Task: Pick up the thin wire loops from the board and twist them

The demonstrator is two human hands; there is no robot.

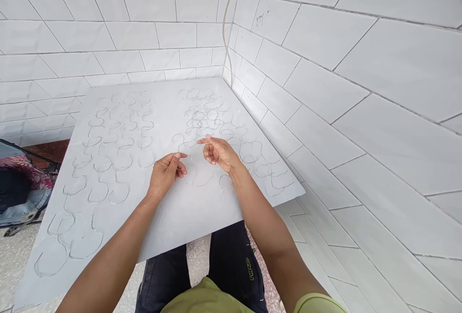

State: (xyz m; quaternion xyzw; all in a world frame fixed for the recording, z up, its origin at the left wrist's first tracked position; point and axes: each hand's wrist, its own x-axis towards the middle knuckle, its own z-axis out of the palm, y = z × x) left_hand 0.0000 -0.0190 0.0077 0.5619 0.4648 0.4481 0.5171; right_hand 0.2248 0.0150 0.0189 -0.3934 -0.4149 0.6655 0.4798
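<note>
My left hand (168, 168) is closed in a pinch above the board, thumb against forefinger, on a thin wire (191, 158) whose short end shows past the fingertips. To its right, my right hand (218, 153) also pinches thin wire at its fingertips, the other fingers curled in. The wire is so fine that its full course between the hands cannot be made out. Below and around both hands lies a pale grey board (173, 226). Loose wavy pieces of bent wire (119, 192) are spread over its left side, and a denser, overlapping group of bent wires (205, 115) lies on the right.
White tiled walls (390, 125) meet in a corner behind the board and run close along its right edge. A thin cable (224, 29) hangs down that corner. At the left stands a bundle of cloth (25, 183). My legs (229, 265) are under the board's near edge.
</note>
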